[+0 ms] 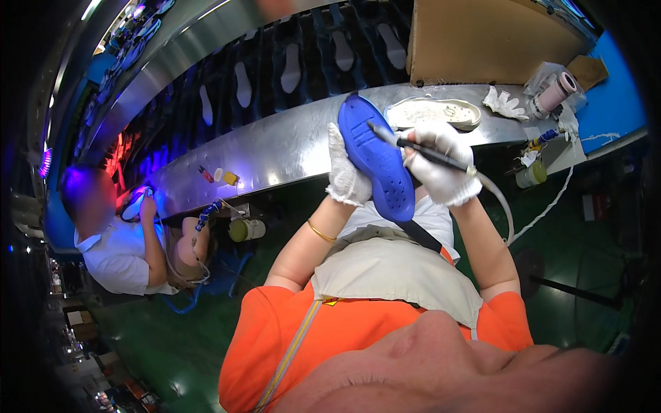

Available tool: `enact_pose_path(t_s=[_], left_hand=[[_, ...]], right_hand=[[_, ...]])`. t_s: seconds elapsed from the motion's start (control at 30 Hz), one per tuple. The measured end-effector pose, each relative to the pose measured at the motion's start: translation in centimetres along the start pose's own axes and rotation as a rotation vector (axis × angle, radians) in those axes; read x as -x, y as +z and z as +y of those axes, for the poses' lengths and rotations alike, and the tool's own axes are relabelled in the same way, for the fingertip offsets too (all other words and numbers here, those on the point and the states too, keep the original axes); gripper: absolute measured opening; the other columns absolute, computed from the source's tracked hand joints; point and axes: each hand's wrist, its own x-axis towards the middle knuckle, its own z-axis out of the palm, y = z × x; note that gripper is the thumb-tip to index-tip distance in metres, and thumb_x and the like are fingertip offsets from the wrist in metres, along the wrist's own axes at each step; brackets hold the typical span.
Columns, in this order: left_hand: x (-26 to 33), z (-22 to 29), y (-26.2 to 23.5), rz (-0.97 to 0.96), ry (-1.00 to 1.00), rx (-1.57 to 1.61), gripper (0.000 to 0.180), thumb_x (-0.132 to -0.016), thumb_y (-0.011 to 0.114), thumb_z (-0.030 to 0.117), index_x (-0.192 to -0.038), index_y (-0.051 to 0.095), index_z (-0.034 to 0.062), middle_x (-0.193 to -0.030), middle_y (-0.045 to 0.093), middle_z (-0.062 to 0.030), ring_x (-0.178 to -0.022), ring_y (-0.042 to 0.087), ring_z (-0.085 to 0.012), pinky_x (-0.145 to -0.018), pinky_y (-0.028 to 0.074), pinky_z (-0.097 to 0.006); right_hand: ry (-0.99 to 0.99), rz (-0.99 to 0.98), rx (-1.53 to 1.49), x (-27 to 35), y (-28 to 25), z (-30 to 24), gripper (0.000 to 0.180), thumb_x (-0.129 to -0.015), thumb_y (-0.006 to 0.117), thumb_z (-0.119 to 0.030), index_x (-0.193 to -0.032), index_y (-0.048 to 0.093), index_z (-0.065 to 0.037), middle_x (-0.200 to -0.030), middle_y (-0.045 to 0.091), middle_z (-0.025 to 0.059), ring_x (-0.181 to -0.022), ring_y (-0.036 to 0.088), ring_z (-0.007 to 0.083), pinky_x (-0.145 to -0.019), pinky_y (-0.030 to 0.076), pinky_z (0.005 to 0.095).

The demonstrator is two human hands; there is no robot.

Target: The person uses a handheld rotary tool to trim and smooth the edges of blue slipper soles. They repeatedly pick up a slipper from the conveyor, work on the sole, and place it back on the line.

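Fingers of my left hand (346, 175) wrap the blue sole (377, 160), tilting its tread up; my right hand (441, 162) pinches the pen tool (420, 150) closed, tip on it.

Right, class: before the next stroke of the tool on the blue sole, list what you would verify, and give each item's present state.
1. Left hand grips the sole: ok.
2. Right hand holds the tool: ok.
3. Tool tip on the sole: ok.
4. Hose hangs free of the arms: ok.
5. Both gloves on: ok.
6. What the tip lays down: cannot tell.
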Motion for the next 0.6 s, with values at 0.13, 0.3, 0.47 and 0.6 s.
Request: enact_pose_path(t_s=[0.13, 0.3, 0.47, 0.6], left_hand=[[0.3, -1.9, -0.9, 0.037, 0.125, -0.545, 0.081, -0.080, 0.033, 0.074, -0.133, 0.037, 0.0115, -0.127, 0.049, -0.0109, -0.116, 0.048, -0.0236, -0.101, 0.039, -0.040], [0.0, -2.5, -1.6, 0.149, 0.148, -0.603, 0.079, -0.081, 0.037, 0.072, -0.132, 0.039, 0.0117, -0.131, 0.046, -0.0085, -0.118, 0.046, -0.0227, -0.103, 0.036, -0.038], [0.6, -1.8, -1.4, 0.157, 0.137, -0.596, 0.079, -0.080, 0.035, 0.073, -0.132, 0.038, 0.0141, -0.127, 0.048, -0.0097, -0.114, 0.050, -0.0244, -0.100, 0.039, -0.039], [0.2, -1.4, -1.6, 0.118, 0.097, -0.573, 0.086, -0.079, 0.034, 0.075, -0.131, 0.038, 0.0078, -0.125, 0.050, -0.0122, -0.112, 0.051, -0.0247, -0.097, 0.042, -0.039]], right_hand=[[-0.030, 0.081, -0.001, -1.4, 0.6, 1.0, 0.024, -0.076, 0.066, -0.002, -0.099, 0.059, 0.002, -0.088, 0.064, 0.0084, -0.080, 0.062, 0.0126, -0.078, 0.050, 0.0256], [0.084, 0.037, -0.239, -0.4, 2.0, 1.5, 0.029, -0.076, 0.064, 0.000, -0.104, 0.056, 0.001, -0.092, 0.063, 0.0087, -0.084, 0.061, 0.0129, -0.080, 0.049, 0.0267], [0.148, 0.095, -0.287, -0.1, 0.6, 2.2, 0.026, -0.076, 0.062, 0.001, -0.102, 0.056, 0.000, -0.089, 0.063, 0.0079, -0.080, 0.062, 0.0122, -0.077, 0.050, 0.0262], [-0.120, -0.034, -0.039, 0.5, 1.3, 1.3, 0.023, -0.073, 0.064, 0.005, -0.094, 0.059, 0.000, -0.088, 0.060, 0.0061, -0.075, 0.062, 0.0120, -0.073, 0.051, 0.0255]])
